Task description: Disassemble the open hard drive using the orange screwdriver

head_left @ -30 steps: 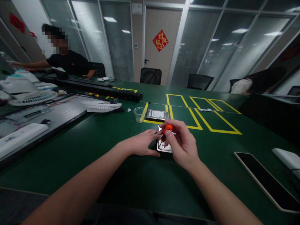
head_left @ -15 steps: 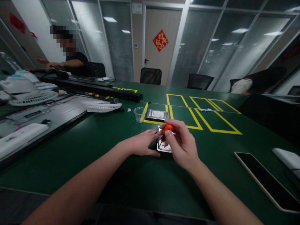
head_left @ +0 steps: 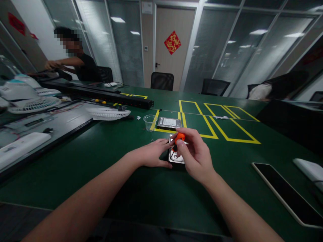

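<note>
A silver hard drive (head_left: 179,157) lies on the green table in front of me, partly covered by both hands. My left hand (head_left: 154,153) steadies it from the left, with the thumb by its near corner and the fingers reaching over its far part. In my right hand (head_left: 198,151) is a screwdriver (head_left: 180,137) with an orange and black handle. Its shaft slants down to the left, and the tip meets the drive near the left edge. A second hard drive (head_left: 169,123), label up, rests just beyond, beside a clear plastic cup (head_left: 150,123).
Yellow tape rectangles (head_left: 238,141) mark the table. A phone (head_left: 285,191) lies at the right. Fan parts (head_left: 108,113), a metal panel (head_left: 68,117) and a long black bar (head_left: 133,101) crowd the left. Another person (head_left: 85,69) sits at the far left.
My hands, the screwdriver and the drive hold nearly the same pose. Across the table, the other person's arms have shifted.
</note>
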`<move>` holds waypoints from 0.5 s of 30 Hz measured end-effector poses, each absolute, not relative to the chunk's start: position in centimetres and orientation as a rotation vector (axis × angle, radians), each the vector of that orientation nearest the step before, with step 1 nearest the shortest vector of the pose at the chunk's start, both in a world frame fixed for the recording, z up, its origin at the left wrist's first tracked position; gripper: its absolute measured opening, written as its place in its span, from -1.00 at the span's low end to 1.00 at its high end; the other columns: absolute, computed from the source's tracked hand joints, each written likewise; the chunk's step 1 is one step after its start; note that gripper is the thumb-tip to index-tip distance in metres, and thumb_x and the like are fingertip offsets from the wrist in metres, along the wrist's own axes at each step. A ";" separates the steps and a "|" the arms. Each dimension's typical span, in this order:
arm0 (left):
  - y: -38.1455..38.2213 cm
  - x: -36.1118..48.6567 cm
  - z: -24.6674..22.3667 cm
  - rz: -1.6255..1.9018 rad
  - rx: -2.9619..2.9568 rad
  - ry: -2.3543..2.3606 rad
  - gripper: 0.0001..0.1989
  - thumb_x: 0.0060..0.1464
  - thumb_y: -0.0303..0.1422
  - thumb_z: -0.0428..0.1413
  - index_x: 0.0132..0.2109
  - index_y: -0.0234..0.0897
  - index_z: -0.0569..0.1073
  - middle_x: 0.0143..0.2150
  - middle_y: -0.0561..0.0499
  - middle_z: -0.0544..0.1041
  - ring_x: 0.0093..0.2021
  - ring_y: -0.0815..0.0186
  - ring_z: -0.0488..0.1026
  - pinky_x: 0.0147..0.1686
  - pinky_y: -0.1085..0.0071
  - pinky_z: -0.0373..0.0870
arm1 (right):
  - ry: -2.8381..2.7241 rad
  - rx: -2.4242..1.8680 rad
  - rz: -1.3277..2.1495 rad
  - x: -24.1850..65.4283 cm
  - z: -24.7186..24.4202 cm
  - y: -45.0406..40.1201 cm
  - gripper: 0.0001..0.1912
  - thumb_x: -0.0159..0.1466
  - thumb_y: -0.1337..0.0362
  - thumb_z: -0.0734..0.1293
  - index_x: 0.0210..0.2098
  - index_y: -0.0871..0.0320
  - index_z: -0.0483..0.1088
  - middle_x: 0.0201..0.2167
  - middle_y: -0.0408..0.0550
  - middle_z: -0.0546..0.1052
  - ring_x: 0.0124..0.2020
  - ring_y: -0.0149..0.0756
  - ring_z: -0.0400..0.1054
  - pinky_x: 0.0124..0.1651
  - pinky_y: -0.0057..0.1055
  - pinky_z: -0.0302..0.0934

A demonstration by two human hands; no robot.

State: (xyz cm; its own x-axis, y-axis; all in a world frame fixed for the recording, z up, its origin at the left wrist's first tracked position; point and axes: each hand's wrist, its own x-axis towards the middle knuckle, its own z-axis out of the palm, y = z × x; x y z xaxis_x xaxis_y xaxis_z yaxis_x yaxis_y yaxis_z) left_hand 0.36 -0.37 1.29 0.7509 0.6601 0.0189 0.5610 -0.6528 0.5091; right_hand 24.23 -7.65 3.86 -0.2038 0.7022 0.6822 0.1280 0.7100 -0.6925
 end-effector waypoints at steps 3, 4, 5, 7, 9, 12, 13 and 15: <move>-0.3 0.3 1.1 0.286 2.470 0.917 0.14 0.40 0.09 0.60 0.88 -0.07 0.33 0.90 -0.34 0.35 0.89 -0.42 0.29 0.84 -0.33 0.32 | -1.727 -0.662 0.601 24.3 3.9 -7.6 -0.68 0.78 0.11 0.47 0.47 -0.09 0.60 0.27 0.09 0.85 0.06 -0.10 0.85 0.12 -0.09 0.86; -0.2 0.3 1.0 0.289 2.472 0.914 0.13 0.40 0.09 0.60 0.87 -0.06 0.33 0.90 -0.33 0.35 0.89 -0.41 0.28 0.84 -0.32 0.32 | -1.727 -0.661 0.602 24.3 3.9 -7.6 -0.68 0.79 0.11 0.47 0.47 -0.09 0.60 0.27 0.09 0.85 0.06 -0.10 0.85 0.12 -0.09 0.86; -0.2 0.3 1.0 0.294 2.476 0.911 0.13 0.40 0.10 0.60 0.87 -0.06 0.33 0.91 -0.32 0.35 0.89 -0.41 0.28 0.85 -0.31 0.31 | -1.728 -0.661 0.602 24.3 3.9 -7.6 -0.68 0.79 0.11 0.46 0.46 -0.08 0.60 0.27 0.09 0.85 0.07 -0.10 0.85 0.12 -0.10 0.86; -0.1 0.2 0.8 0.305 2.482 0.903 0.13 0.40 0.10 0.61 0.87 -0.04 0.33 0.91 -0.29 0.35 0.89 -0.39 0.28 0.86 -0.30 0.29 | -1.728 -0.664 0.603 24.2 3.9 -7.6 -0.68 0.79 0.10 0.46 0.46 -0.08 0.60 0.28 0.09 0.84 0.09 -0.09 0.85 0.13 -0.09 0.86; -0.1 0.1 0.7 0.311 2.485 0.900 0.14 0.40 0.11 0.61 0.87 -0.02 0.32 0.90 -0.28 0.37 0.88 -0.38 0.30 0.85 -0.30 0.30 | -1.728 -0.669 0.603 24.2 3.9 -7.7 -0.68 0.79 0.10 0.46 0.46 -0.08 0.60 0.29 0.10 0.84 0.11 -0.08 0.85 0.14 -0.07 0.86; -0.1 0.1 0.7 0.308 2.489 0.903 0.15 0.40 0.12 0.60 0.88 0.00 0.31 0.88 -0.29 0.40 0.87 -0.39 0.33 0.84 -0.32 0.32 | -1.731 -0.678 0.607 24.2 4.0 -7.7 -0.68 0.79 0.09 0.46 0.46 -0.09 0.60 0.28 0.09 0.84 0.09 -0.07 0.85 0.14 -0.05 0.87; -0.1 0.1 0.7 0.304 2.489 0.908 0.15 0.40 0.12 0.60 0.88 -0.01 0.31 0.88 -0.29 0.40 0.87 -0.40 0.32 0.85 -0.32 0.32 | -1.733 -0.681 0.609 24.2 4.0 -7.7 -0.67 0.78 0.09 0.46 0.46 -0.09 0.60 0.27 0.09 0.85 0.07 -0.08 0.84 0.13 -0.05 0.87; -0.1 0.2 0.8 0.289 2.483 0.927 0.15 0.40 0.12 0.60 0.88 -0.04 0.32 0.90 -0.30 0.37 0.89 -0.40 0.29 0.86 -0.31 0.30 | -1.733 -0.686 0.609 24.2 4.0 -7.7 -0.67 0.78 0.09 0.47 0.46 -0.09 0.61 0.27 0.09 0.84 0.05 -0.08 0.84 0.12 -0.06 0.86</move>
State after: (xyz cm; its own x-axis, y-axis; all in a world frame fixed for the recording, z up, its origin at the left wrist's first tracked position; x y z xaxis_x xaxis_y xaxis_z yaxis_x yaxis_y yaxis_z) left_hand 0.19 -0.08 0.79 0.7495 0.6613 0.0312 0.5620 -0.6605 0.4979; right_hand 24.17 -7.68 3.97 -0.2109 0.7141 0.6676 0.1398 0.6979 -0.7024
